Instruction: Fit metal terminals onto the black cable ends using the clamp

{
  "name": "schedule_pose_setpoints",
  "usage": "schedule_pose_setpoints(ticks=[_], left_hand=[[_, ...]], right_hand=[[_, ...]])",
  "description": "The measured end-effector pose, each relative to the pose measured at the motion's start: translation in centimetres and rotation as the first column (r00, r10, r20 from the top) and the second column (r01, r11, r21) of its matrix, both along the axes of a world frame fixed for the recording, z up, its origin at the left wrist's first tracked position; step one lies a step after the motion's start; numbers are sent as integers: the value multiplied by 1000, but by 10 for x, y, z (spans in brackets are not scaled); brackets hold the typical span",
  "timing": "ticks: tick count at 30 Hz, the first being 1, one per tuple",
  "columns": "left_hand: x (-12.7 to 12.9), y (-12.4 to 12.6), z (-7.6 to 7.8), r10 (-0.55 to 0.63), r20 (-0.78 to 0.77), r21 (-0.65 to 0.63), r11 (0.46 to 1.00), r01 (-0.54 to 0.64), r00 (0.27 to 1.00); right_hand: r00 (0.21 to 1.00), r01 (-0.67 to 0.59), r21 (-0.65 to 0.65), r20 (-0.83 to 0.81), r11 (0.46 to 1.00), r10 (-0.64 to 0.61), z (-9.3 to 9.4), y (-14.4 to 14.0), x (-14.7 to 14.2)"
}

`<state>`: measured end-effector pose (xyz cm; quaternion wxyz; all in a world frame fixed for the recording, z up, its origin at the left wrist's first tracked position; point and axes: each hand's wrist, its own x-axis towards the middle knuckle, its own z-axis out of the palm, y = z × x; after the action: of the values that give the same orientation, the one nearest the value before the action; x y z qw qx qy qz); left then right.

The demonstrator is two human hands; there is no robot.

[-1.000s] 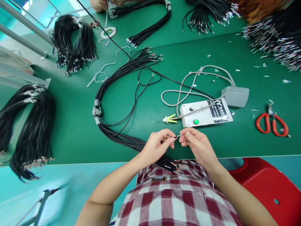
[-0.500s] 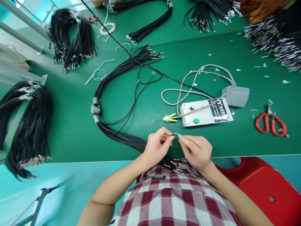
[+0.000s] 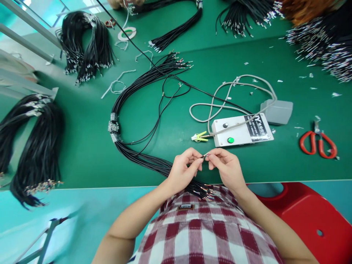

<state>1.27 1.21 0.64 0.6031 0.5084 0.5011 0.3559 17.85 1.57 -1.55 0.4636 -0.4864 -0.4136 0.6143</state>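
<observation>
My left hand [image 3: 183, 169] pinches the end of one thin black wire [image 3: 202, 156] between thumb and fingers. My right hand [image 3: 226, 167] meets it fingertip to fingertip and grips the wire's small metal tip. Both hands hover over the near edge of the green table [image 3: 90, 154]. A long taped bundle of black wires [image 3: 121, 110] curves across the table, and its stripped ends [image 3: 205, 191] hang over the edge below my hands. A white tester box [image 3: 242, 130] with a green button lies just beyond my hands, a yellow clip [image 3: 199, 137] at its left end.
Red scissors [image 3: 318, 143] lie at the right. A grey pedal [image 3: 277, 111] and grey cable [image 3: 220, 102] sit behind the box. More black wire bundles [image 3: 85, 47] lie at the left and far edges. A red stool [image 3: 308, 216] stands at my right. Another person's hand [image 3: 118, 3] works at the far side.
My right hand drew in toward the left hand, and its fingers curled tighter on the wire tip. The left hand kept its pinch.
</observation>
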Motion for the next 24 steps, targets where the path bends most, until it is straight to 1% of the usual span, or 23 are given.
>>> schedule_pose_setpoints(ticks=[3, 5, 7, 9, 10, 12, 13, 15, 18, 20, 21, 22, 24], left_hand=[[-3, 1, -1, -25, 82, -55, 998, 29, 996], [-2, 2, -1, -36, 95, -48, 998, 40, 995], [0, 2, -2, -48, 49, 28, 999, 47, 998], [5, 3, -3, -40, -9, 141, 989, 41, 999], [8, 4, -4, -22, -19, 184, 983, 25, 1000], [14, 6, -7, 30, 23, 215, 976, -34, 999], [17, 7, -9, 61, 60, 200, 977, -71, 996], [20, 9, -13, 107, 136, 124, 985, -124, 985], [19, 9, -16, 144, 202, -14, 989, -144, 969], [17, 5, -18, 159, 167, -48, 987, -152, 973], [16, 3, -18, 157, 119, -32, 988, -154, 980], [15, 0, -18, 150, 51, 15, 988, -151, 987], [14, -6, -18, 131, -128, 185, 977, -106, 983]], right_hand=[[1000, 8, 3, 7, 1000, -8, -3, -1, -5], [999, 2, 8, 33, 1000, -2, -3, -1, -7], [998, -13, 24, 59, 1000, 12, -3, -1, -8], [996, -19, 44, 91, 999, 15, -3, -2, -8], [994, -20, 51, 109, 998, 15, -3, -3, -7], [990, -28, 58, 140, 998, 20, -3, -4, -5], [988, -38, 58, 153, 998, 29, -4, -4, -3], [983, -57, 57, 177, 997, 46, -5, -4, 0], [974, -78, 79, 221, 994, 59, -6, -4, 3], [957, -111, 113, 280, 987, 76, -4, -4, 5], [943, -135, 132, 322, 982, 87, -3, -3, 6], [925, -162, 149, 366, 976, 97, -2, -3, 8], [887, -216, 178, 447, 960, 117, -1, -2, 9]])
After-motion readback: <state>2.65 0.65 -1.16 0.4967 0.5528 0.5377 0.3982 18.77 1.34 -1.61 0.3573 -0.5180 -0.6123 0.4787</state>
